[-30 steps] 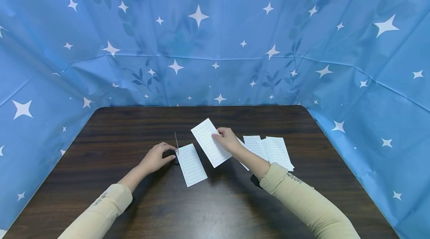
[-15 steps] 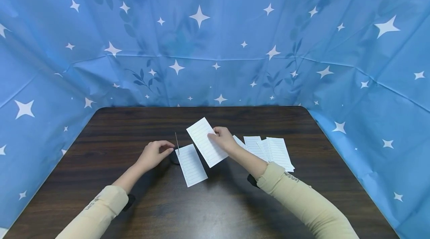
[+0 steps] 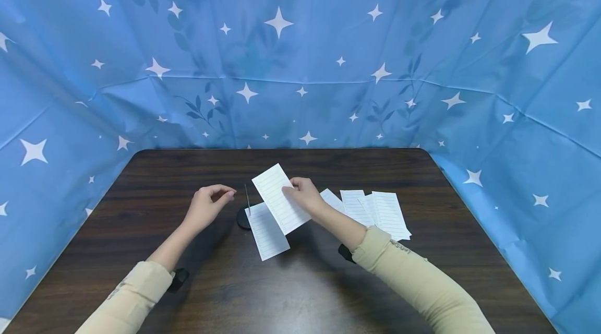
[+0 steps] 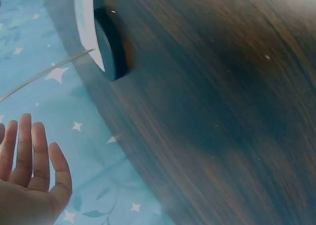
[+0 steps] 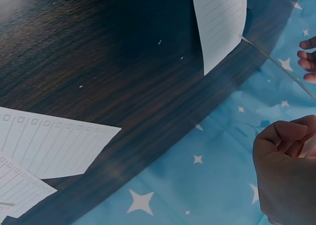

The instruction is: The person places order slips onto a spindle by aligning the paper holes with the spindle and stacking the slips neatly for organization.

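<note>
A bill spike with a round black base (image 3: 242, 219) and a thin upright rod (image 3: 247, 197) stands mid-table. One lined paper slip (image 3: 266, 237) is pierced near its corner and sits low on the rod, over the base. My right hand (image 3: 304, 198) pinches a second lined slip (image 3: 274, 193) by its right edge, between thumb and fingers. That slip is raised and tilted just right of the rod, overlapping the lower slip in the head view. My left hand (image 3: 206, 207) hovers left of the rod, apart from it, holding nothing; its fingers (image 4: 24, 151) look extended in the left wrist view.
Several more lined slips (image 3: 387, 214) lie overlapping on the right part of the dark wooden table (image 3: 188, 167), partly behind my right forearm. A blue curtain with white stars (image 3: 300, 62) hangs beyond the far edge.
My left hand has drawn back left and up from beside the spike, uncovering its base. My right hand has moved left with its slip, closer to the rod.
</note>
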The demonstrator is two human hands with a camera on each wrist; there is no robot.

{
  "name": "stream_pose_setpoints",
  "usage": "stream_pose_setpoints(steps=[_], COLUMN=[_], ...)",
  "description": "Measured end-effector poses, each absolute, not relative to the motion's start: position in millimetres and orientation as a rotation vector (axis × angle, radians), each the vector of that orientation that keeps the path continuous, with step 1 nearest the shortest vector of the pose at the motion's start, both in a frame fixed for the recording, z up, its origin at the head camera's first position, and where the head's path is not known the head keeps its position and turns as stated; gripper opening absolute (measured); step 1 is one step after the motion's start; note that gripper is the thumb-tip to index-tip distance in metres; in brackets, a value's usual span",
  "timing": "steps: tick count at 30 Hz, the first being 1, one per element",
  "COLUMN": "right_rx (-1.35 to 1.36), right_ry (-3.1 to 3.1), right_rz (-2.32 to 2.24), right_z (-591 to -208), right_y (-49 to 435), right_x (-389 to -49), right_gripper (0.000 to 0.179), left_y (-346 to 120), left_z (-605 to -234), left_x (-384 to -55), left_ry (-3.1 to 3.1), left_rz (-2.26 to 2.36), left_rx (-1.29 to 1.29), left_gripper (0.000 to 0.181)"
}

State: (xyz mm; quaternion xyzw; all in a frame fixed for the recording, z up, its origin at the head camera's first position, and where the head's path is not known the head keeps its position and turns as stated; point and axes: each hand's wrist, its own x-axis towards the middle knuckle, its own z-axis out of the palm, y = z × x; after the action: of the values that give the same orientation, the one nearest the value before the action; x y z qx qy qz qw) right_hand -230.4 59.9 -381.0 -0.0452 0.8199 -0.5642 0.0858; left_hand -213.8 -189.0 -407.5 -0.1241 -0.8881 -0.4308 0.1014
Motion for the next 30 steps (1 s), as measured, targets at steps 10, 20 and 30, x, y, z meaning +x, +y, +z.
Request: stream_pose_setpoints(steps=[10,20,30], right_rx=[-0.143,-0.111,-0.090], right_ry=[2.371,2.360,2.334], right_rz=[-1.732,-1.741,-1.762], right_z=[-373,-377,-380], right_y=[44,33,27], right_x=[-230,-225,-225], right_gripper=[0.022,0.023,0.023], left_y=[-181,-164,-151], left_z=[-392,-383,-379], left_x=[-212,-211,-215], left_ry=[-2.554,-2.584,-2.570], left_rz=[-1.463,-1.559,-1.540], left_rx=[-0.226,-0.012,0.076], left_gripper=[0.024,0.033,0.033])
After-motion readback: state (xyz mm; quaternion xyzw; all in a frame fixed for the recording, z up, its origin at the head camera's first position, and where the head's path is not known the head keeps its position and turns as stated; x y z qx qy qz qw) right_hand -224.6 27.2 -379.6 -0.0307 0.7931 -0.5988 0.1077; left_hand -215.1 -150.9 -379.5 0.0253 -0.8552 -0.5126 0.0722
